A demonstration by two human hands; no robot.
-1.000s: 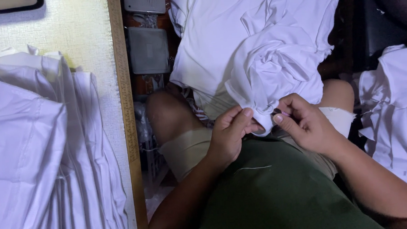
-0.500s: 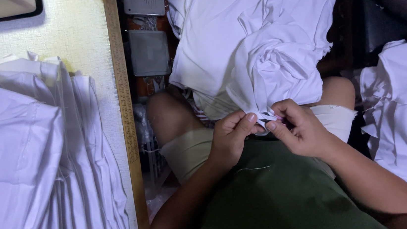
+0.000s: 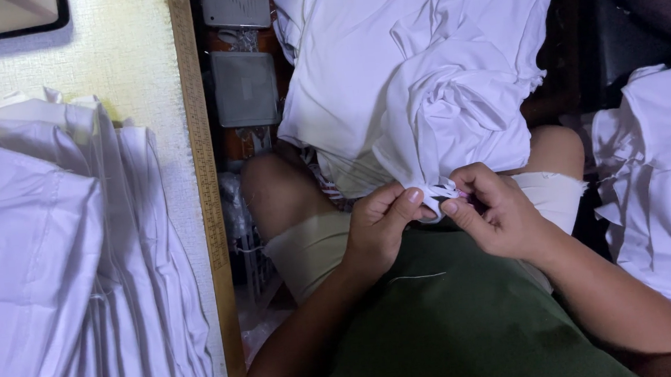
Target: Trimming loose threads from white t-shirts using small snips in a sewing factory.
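Fingertips of our left hand [image 3: 376, 230] and right hand [image 3: 495, 214] pinch the white garment's [image 3: 433, 97] bunched edge over our lap, perhaps gripping a small tag, keeping it taut.

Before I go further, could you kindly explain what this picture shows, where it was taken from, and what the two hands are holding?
The picture comes from a camera worn on a person's head, looking down at their lap. No machine here: the left hand and right hand are the person's own. Together they pinch one small edge of a crumpled white cloth garment that lies over their knees. A stack of folded white garments rests on the pale table at left, and another white pile lies at right.
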